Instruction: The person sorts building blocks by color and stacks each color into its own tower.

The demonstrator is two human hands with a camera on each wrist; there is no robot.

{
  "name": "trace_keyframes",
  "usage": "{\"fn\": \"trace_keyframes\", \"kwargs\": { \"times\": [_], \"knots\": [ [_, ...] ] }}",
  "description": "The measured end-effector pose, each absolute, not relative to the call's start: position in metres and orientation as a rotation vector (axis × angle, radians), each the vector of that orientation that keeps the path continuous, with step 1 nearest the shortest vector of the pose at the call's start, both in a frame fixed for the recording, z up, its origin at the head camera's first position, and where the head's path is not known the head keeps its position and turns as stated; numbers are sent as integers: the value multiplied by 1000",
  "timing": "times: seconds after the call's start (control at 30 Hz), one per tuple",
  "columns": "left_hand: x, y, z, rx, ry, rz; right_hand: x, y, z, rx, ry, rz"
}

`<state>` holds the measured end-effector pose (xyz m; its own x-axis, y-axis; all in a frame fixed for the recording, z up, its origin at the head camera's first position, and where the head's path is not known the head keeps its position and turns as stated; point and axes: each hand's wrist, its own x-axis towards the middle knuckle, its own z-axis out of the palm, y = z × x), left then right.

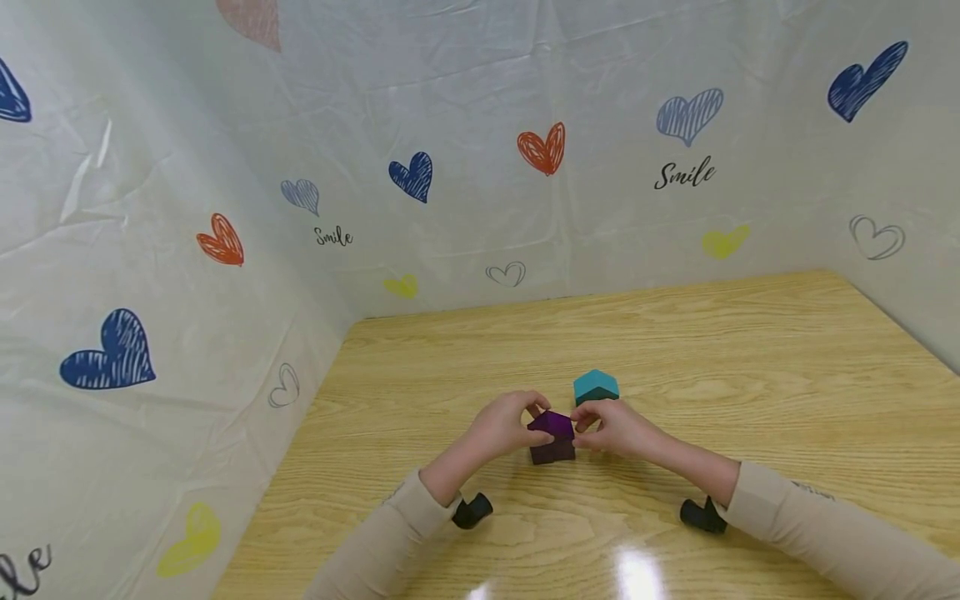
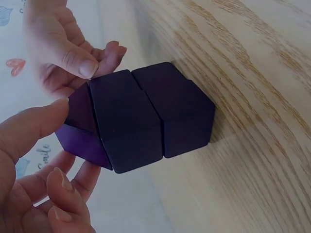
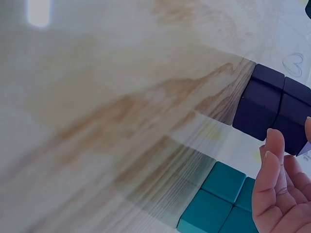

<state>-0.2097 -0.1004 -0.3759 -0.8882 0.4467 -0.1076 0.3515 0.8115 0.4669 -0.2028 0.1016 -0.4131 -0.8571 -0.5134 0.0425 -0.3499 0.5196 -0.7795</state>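
Note:
A stack of dark purple blocks stands on the table, two thick angular blocks topped by a roof-shaped purple block. My left hand pinches that roof-shaped block, its thumb on one face and fingers on the opposite side. From the other side my right hand holds the same block at its right edge, thumb tip at the corner in the left wrist view. Just behind the right hand stands a teal stack of blocks, its seams showing in the right wrist view. My right fingers partly cover both stacks there.
The wood-grain table reaches back to a white sheet printed with hearts and "Smile". The sheet also hangs along the left side. Black wrist cameras stick out beneath both beige sleeves.

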Motion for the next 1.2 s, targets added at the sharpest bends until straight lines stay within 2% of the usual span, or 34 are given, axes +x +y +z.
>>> {"fn": "trace_keyframes", "kwargs": {
  "times": [0.67,1.03,1.2],
  "knots": [
    [-203,-115,-393,607,2865,471,-199,100,-410,-728,2574,-1221],
    [-202,-117,-392,569,2860,491,-199,100,-410,-792,2654,-1167],
    [-203,-127,-385,554,2843,598,-193,109,-395,-823,2801,-1100]
  ]
}}
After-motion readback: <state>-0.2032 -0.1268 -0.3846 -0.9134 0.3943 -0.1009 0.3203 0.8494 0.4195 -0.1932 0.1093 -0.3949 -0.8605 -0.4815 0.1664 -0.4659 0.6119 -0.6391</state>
